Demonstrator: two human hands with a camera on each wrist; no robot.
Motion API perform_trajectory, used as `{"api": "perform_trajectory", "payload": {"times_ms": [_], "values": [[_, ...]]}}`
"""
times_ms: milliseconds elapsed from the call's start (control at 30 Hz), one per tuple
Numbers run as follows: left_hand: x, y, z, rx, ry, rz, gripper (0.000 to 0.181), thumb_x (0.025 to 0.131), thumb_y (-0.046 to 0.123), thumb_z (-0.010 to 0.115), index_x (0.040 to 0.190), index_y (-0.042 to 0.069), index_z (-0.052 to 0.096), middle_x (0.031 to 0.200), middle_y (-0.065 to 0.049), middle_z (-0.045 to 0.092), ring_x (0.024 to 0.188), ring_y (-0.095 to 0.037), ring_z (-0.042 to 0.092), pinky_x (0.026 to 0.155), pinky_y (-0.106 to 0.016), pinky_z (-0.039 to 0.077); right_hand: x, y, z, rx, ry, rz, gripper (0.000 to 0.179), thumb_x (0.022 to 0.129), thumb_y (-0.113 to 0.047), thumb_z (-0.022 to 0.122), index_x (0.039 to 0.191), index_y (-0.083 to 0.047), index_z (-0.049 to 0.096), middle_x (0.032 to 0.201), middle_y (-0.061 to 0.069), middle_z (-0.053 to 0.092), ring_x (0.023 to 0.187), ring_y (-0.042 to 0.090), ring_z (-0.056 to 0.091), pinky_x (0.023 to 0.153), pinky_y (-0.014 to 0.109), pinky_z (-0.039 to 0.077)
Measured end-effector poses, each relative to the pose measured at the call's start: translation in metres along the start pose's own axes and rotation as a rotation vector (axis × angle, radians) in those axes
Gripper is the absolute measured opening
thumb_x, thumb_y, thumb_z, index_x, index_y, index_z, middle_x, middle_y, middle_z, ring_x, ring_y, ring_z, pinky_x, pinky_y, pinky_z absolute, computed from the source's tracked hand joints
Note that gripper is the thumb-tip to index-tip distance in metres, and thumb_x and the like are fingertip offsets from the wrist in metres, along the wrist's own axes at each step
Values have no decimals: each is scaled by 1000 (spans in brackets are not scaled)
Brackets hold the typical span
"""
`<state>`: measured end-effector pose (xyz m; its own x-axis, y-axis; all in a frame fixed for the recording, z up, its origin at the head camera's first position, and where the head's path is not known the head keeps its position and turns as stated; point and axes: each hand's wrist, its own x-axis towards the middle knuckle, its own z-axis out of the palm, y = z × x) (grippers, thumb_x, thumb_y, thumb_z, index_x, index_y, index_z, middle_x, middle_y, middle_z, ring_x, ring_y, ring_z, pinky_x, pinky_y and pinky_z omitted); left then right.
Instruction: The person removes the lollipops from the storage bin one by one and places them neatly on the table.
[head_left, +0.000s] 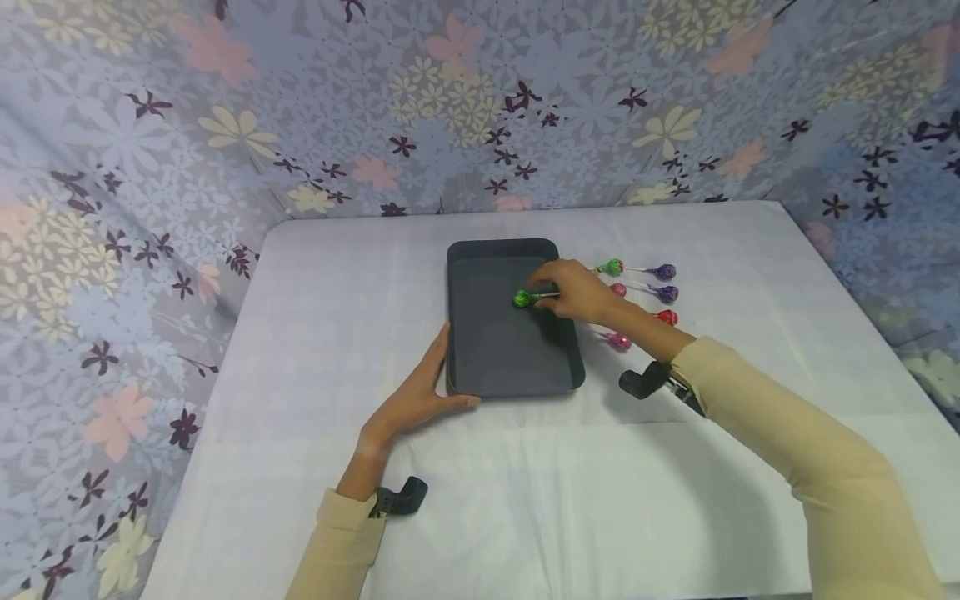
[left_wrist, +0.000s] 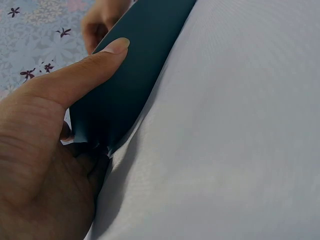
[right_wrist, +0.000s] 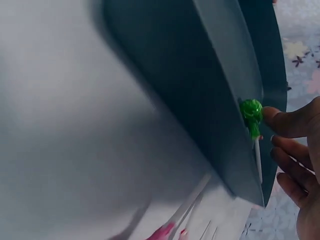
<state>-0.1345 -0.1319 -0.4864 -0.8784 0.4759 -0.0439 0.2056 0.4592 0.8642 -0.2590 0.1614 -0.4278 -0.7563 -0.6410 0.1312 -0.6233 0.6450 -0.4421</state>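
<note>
A dark grey rectangular tray (head_left: 513, 358) lies on the white-covered table. My left hand (head_left: 416, 400) grips its near left corner, the thumb (left_wrist: 102, 62) along the near wall and the fingers along the left side. Inside the tray is a lollipop in green wrapping (head_left: 521, 298), its white stick pointing right. Over the tray's right side, my right hand (head_left: 573, 290) has its thumb and fingers spread on either side of the stick. From the right wrist, the thumb tip is close to the green candy (right_wrist: 251, 110), and the fingers stand apart from the stick.
Right of the tray, partly behind the right hand and forearm, lie several lollipops: a green one (head_left: 613, 267), purple ones (head_left: 665, 294), a red one (head_left: 667, 317) and pink ones (head_left: 618, 341). A flowered cloth (head_left: 465, 108) hangs behind the table.
</note>
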Motion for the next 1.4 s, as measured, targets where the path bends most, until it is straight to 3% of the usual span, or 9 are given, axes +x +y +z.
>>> {"api": "perform_trajectory", "payload": {"times_ms": [300,467,700,1100,1400], "values": [[0,0,3,-5,-2,-3,119,82,32,80,157,17,-10,165,0,-6,152,-18,-1,122,-45,13,19,-4,10,-75,-169,21,41,80,2,74,121,4,66,123,21,65,120,38,57,104,51,44],[0,0,3,2,0,-14,119,82,32,80,157,18,-11,165,0,-6,152,-17,-1,123,-44,13,24,-4,16,-34,-189,12,39,81,5,71,119,6,66,121,24,65,119,39,58,102,50,47],[0,0,3,6,5,-20,119,81,32,81,157,17,-10,165,0,-5,152,-17,-1,123,-44,13,27,-2,21,-10,-180,-7,30,84,5,69,114,6,69,116,21,69,113,36,63,95,46,52],[0,2,2,7,-8,-24,119,82,32,80,157,18,-11,165,0,-6,152,-17,-2,123,-45,12,25,-3,19,-15,-161,-10,26,84,0,72,110,2,72,113,17,71,110,32,65,95,44,53],[-1,-1,1,-2,2,-11,118,82,31,80,157,19,-11,165,1,-7,152,-18,-1,122,-46,14,12,-15,2,75,6,13,25,85,-9,75,109,-2,73,103,11,73,91,25,65,82,43,53]]}}
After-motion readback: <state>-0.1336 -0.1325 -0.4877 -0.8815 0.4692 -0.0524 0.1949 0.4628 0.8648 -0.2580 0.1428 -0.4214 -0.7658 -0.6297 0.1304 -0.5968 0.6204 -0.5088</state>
